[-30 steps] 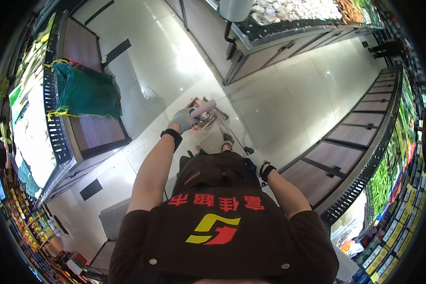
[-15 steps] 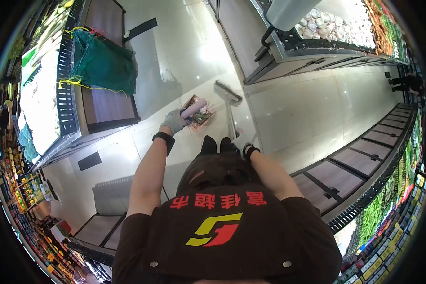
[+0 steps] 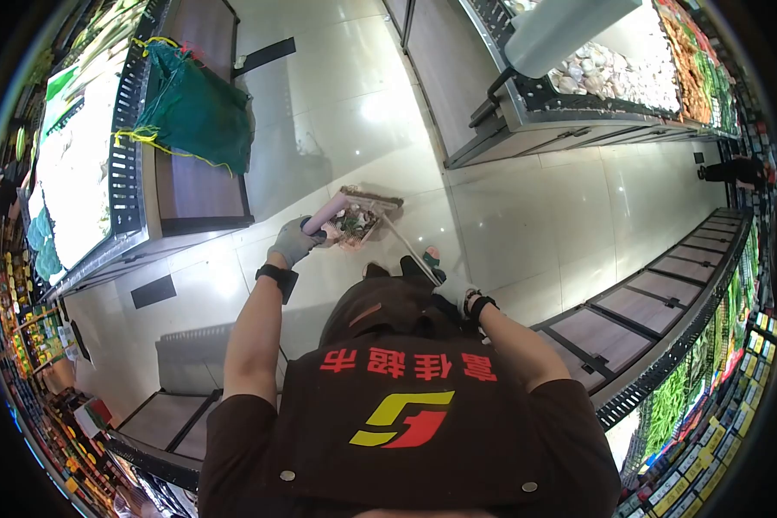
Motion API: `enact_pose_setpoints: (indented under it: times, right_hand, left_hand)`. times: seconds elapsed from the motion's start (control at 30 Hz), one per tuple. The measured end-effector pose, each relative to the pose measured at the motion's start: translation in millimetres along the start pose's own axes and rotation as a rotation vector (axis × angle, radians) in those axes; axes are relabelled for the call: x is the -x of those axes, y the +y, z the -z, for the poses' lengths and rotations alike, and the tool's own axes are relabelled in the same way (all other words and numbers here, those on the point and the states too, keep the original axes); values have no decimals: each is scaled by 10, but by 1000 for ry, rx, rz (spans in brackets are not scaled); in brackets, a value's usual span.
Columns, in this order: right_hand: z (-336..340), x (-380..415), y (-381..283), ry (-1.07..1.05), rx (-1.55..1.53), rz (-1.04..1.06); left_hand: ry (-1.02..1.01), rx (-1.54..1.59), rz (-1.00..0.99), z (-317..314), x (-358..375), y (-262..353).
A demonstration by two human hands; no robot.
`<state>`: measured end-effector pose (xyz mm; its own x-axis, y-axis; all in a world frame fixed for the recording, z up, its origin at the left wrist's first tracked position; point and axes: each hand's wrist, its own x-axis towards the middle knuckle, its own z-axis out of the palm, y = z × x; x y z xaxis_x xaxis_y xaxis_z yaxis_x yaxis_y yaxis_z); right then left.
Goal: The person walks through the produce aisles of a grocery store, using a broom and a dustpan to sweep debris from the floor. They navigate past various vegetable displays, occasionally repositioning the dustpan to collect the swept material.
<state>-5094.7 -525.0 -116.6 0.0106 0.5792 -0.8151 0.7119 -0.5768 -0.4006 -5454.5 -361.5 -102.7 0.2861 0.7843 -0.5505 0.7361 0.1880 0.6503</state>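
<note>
My left hand (image 3: 295,242), in a grey glove, is closed around the thick lilac handle (image 3: 326,211) of a dustpan. The dustpan (image 3: 344,244) sits low near the floor in front of my feet, with leafy and papery scraps (image 3: 354,220) in it. In my right hand (image 3: 457,298), also gloved, is the thin pale stick of a broom (image 3: 410,249). The broom's head (image 3: 375,198) lies across the far edge of the dustpan, against the scraps. My right fingers are partly hidden by the glove's dark palm.
A green mesh bag (image 3: 200,112) hangs on the left produce stand (image 3: 129,207). At upper right is a stand with garlic (image 3: 600,73) and a grey cylinder (image 3: 565,34). Low shelving (image 3: 639,298) curves along the right. A person (image 3: 734,173) stands far right.
The broom's head has swung left from the bare floor onto the dustpan's edge. My right hand has moved slightly right and down; my left hand and the handle shifted a little left.
</note>
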Motion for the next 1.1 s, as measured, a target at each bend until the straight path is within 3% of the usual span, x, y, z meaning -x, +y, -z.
enact_pose_setpoints:
  times: [0.03,0.1,0.3,0.37,0.43,0.53,0.57,0.63,0.67,0.7,0.8,0.97,1.0,1.1]
  right_hand:
    - [107,-21,-187,-53,95,-96]
    - [59,-293,-240,81,35,62]
    - [-280,-994,-635,-58,199,-17]
    - [-408,-853,-721,-41,362,91]
    - [-365,-658,-789,-237,298,217]
    - [-157,-454,-686,-329,-125,73]
    - [-51,-363,-718,-225,137,278]
    - [75,-315,-630,-149,88,328]
    - [92,-408,-495,-99,-130,381]
    - [169,-463,-467,-147,-146,264]
    - [457,-322,-864,-136,-227,193]
    - [833,-868,-1035,-23,-742,-23]
    - [957,-994,-1112,7,-889,-180]
    - [1317,-1674,-1212,-55,-1118,-235]
  left_hand:
    - [31,12,30,19,60,-64]
    - [64,26,35,35,151,-181]
    - [50,3,151,139,333,-142]
    - [72,25,122,163,320,-262]
    - [89,15,96,191,302,-303]
    - [134,-46,90,219,317,-379]
    - [146,-41,87,236,322,-416]
    - [160,0,73,272,364,-497]
    - [160,46,107,328,398,-473]
    - [184,49,111,365,410,-507]
    - [263,119,125,415,313,-627]
    - [306,237,207,729,-101,-608]
    - [371,266,178,808,-207,-617]
    - [489,320,202,1085,-557,-619]
